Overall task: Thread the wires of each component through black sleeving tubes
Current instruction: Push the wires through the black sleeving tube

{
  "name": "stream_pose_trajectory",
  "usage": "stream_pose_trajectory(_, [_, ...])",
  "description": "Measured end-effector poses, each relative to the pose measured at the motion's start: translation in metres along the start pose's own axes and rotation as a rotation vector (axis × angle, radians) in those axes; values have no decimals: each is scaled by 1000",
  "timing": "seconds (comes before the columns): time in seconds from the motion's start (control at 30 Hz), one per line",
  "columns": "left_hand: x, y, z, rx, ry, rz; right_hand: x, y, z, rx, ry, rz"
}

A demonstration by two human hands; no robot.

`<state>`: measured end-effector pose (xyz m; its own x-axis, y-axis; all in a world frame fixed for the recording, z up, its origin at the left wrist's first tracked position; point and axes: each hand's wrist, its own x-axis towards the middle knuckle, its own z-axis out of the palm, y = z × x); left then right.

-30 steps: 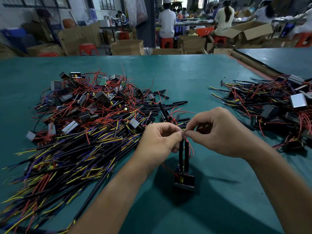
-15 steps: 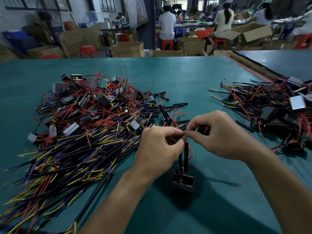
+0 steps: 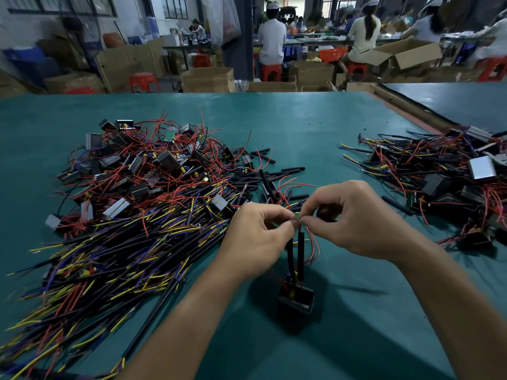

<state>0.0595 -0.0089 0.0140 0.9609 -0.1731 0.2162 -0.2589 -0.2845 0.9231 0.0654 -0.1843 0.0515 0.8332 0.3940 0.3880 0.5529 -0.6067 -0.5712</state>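
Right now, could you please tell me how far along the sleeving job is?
Done: two tubes already sit on the wires of the hanging component. In hand: the left hand and right hand pinch its wire ends above the tubes. Left: the left pile shows many bare red wires, and loose tubes lie waiting.

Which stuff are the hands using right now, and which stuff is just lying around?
In use: left hand, right hand, the component below them, its black sleeving tubes, its wires.
Lying about: left pile of components, loose sleeving tubes, right pile, cardboard boxes, red stools.
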Motion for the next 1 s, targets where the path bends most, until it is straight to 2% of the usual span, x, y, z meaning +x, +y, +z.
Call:
stream_pose_trajectory(0.17, [0, 3, -1, -203, -40, -123, -1, -1, -1, 9, -23, -57])
stream_pose_trajectory(0.37, [-4, 6, 1, -34, 30, 52, 2, 9, -7, 340, -58, 122])
stream_pose_trajectory(0.5, [-8, 8, 2, 92, 65, 173, 1, 9, -9, 410, -99, 143])
stream_pose_trajectory(0.77, [-9, 8, -1, 152, 49, 209, 1, 7, -7, 281, -126, 84])
stream_pose_trajectory(1.0, [-5, 4, -2, -45, -55, 22, -3, 3, -7, 18, -157, 39])
